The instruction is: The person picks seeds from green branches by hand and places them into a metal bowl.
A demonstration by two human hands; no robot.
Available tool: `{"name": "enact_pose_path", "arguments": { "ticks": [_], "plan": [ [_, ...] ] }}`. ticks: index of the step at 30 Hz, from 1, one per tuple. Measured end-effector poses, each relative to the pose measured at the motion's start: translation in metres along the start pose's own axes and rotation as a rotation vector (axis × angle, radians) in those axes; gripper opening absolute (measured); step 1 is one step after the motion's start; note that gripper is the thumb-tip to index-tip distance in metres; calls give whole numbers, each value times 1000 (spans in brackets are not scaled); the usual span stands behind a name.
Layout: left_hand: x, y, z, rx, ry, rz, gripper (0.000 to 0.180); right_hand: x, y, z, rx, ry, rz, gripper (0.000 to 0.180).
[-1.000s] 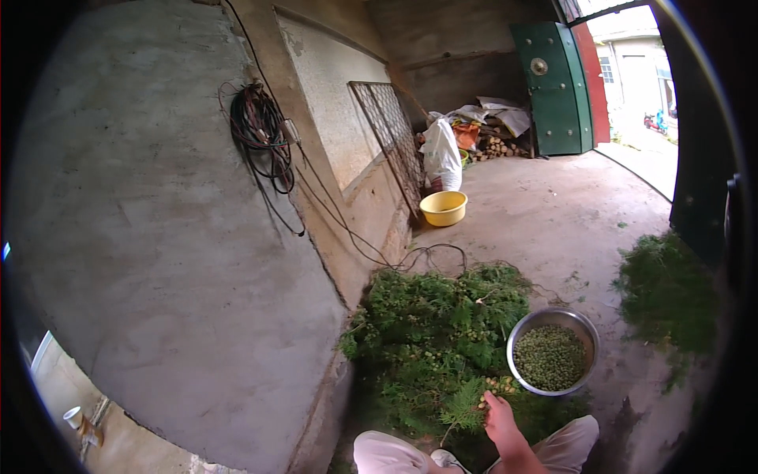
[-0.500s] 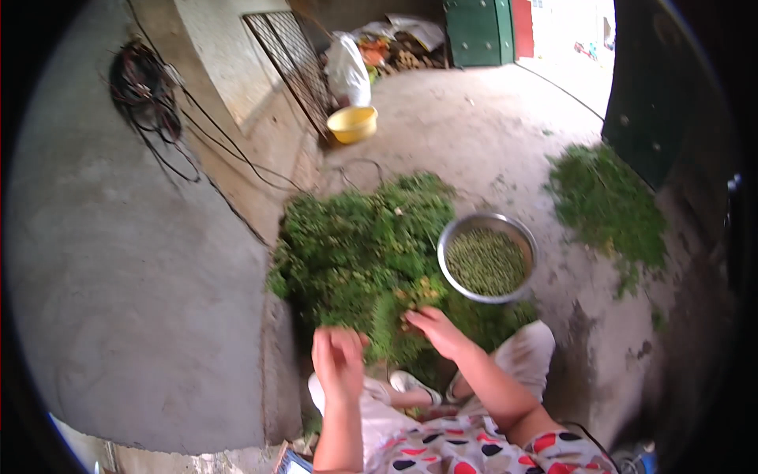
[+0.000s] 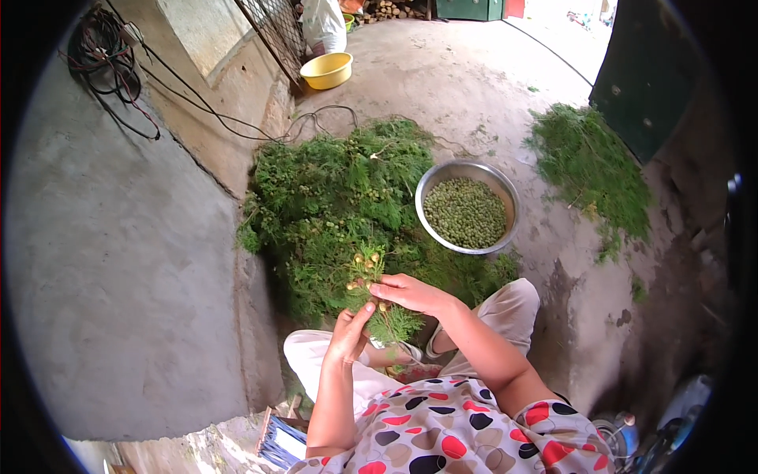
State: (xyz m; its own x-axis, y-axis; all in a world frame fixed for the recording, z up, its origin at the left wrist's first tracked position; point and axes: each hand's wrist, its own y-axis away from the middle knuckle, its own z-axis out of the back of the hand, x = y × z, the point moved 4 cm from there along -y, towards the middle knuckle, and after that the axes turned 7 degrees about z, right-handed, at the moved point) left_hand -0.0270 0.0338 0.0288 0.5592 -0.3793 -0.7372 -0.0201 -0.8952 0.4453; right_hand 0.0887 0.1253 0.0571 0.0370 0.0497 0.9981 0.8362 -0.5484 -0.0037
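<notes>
A green evergreen sprig (image 3: pixel 393 325) with several yellowish round cones is held over my lap. My left hand (image 3: pixel 347 336) grips it from below, thumb and fingers closed around the stem. From the right, my right hand (image 3: pixel 414 295) has its thumb and fingers pinched at the cones in the sprig's middle, close to the left fingertips. Just beyond both hands lies a big heap of cut evergreen branches (image 3: pixel 316 197), dotted with similar cones. On the heap's right side stands a round metal basin (image 3: pixel 512 207) holding many small green cones (image 3: pixel 466 213).
Another pile of green branches (image 3: pixel 592 170) lies on the concrete floor at right, by a dark green door (image 3: pixel 651 95). A yellow plastic basin (image 3: pixel 326 73) and a white sack (image 3: pixel 324 28) stand far left. Coiled black cables (image 3: pixel 106 51) hang against the left wall.
My hands have come together, the left moving right and the right moving left, both now on the sprig. The view has tilted down, so the surroundings sit higher in it.
</notes>
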Motion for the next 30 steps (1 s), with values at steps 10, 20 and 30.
{"name": "enact_pose_path", "arguments": {
  "ticks": [10,20,30],
  "plan": [
    [-5,1,-10,-285,-197,-291,13,45,41,-7,-547,694,417,20],
    [9,6,-17,-108,212,-127,22,14,38,-12,-448,336,309,19],
    [3,9,-24,-124,-68,-252,27,10,41,-17,-430,141,348,20]
  ]
}}
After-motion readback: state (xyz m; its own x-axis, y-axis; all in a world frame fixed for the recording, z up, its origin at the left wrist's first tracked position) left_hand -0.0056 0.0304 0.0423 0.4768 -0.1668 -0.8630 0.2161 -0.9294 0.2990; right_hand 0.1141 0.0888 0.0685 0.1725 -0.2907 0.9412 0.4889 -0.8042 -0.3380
